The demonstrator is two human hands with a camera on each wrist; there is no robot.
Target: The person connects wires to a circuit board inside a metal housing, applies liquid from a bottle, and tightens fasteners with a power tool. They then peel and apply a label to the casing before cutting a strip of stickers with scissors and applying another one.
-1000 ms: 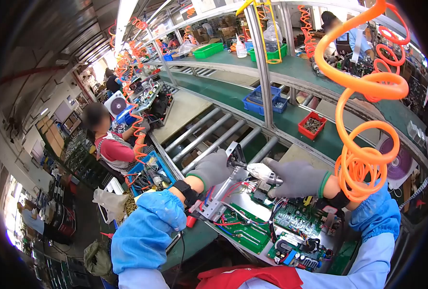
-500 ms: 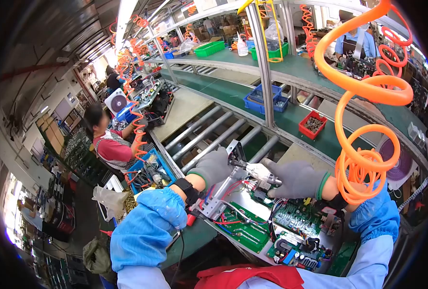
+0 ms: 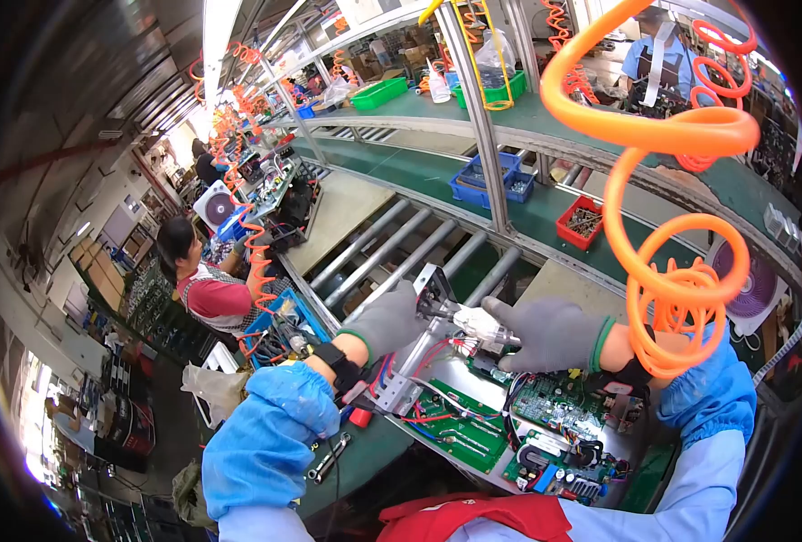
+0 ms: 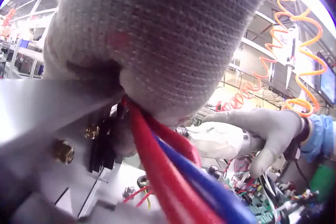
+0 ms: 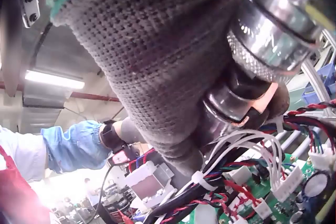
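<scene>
My gloved left hand [image 3: 387,321] grips the upright metal bracket [image 3: 434,287] at the end of the chassis; in the left wrist view, red and blue cables [image 4: 163,166] hang just under that glove [image 4: 152,35]. From the right, my gloved right hand [image 3: 554,336] holds a white-covered tool [image 3: 486,327], its tip pointing left at the bracket. Thumb and fingers are curled round the tool's metal body [image 5: 273,35] in the right wrist view. Green circuit boards [image 3: 460,432] with wiring lie below both hands. The tool tip's exact contact is hidden.
An orange coiled hose [image 3: 681,289] hangs by my right forearm. Rollers [image 3: 401,262] run behind the hands, with a red bin [image 3: 580,223] and blue bins [image 3: 487,181] beyond. Wrenches [image 3: 329,459] lie beside my left sleeve. A person [image 3: 211,280] sits at left.
The head view has shifted slightly, bringing the wrenches by my left sleeve into sight. Both hands keep their hold at the bracket and tool. The person at left has moved their head and arms.
</scene>
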